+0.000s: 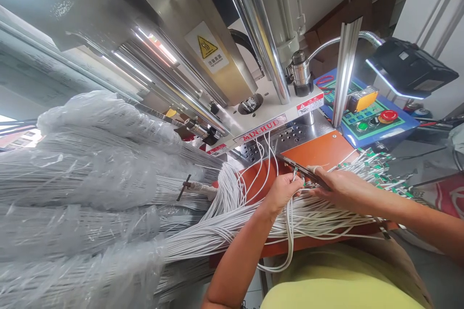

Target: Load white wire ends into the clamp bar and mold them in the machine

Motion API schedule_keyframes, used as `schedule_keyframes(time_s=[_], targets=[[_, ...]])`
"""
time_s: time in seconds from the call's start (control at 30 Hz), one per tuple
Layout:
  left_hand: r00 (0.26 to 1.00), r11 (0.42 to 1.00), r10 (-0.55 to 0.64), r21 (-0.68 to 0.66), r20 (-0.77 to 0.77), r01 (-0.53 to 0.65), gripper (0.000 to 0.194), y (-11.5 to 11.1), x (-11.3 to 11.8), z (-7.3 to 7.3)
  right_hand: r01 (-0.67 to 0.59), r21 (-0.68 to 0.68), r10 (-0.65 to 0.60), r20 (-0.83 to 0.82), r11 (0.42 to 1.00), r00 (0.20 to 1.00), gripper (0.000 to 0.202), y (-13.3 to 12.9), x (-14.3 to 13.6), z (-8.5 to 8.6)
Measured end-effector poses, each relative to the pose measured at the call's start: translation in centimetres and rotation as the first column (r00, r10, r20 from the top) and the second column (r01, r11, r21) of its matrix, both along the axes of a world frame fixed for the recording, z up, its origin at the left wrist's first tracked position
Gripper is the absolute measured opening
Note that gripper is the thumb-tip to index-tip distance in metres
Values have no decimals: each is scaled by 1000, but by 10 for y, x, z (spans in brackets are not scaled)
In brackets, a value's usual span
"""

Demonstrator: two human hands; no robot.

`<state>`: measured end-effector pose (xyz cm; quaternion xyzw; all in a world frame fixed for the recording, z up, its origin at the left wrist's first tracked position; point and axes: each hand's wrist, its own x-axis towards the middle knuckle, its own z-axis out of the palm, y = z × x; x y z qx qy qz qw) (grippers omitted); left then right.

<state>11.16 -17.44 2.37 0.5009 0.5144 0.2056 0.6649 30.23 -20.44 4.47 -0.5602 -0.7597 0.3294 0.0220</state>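
Note:
My left hand (pixel 283 195) is closed, pinching a white cable end with a small connector between thumb and fingers. Just right of it, my right hand (pixel 335 184) wraps round a long, dark metal tool (pixel 304 172), whose far end points toward the press. Beneath both hands lies a thick bundle of white cables (pixel 217 224). A few white cables run up under the press plate (pixel 266 120) marked MIN-HUI. Cable ends with green and silver connectors (pixel 384 169) are heaped to the right.
Plastic-wrapped cable bundles (pixel 90 174) fill the left. An orange work surface (pixel 319 147) lies before the press. Behind right stand a blue control panel (pixel 373 116) with a red button, a metal post (pixel 346 72) and a black lamp (pixel 413 67). A T-handled clamp (pixel 184 187) projects at left.

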Motion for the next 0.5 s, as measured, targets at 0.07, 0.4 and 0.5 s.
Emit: schedule_keyframes(time_s=[0.07, 0.4, 0.5], targets=[[1000, 1000, 2, 10, -2, -2, 25, 0, 0, 0, 1, 8, -1, 1, 1000, 1000, 28, 0, 0, -1], [1000, 1000, 13, 26, 21, -13, 24, -1, 1, 2, -2, 12, 3, -16, 1000, 1000, 29, 0, 0, -1], [1000, 1000, 2, 17, 14, -3, 25, 0, 1, 2, -7, 26, 8, -41, 1000, 999, 27, -1, 1, -3]])
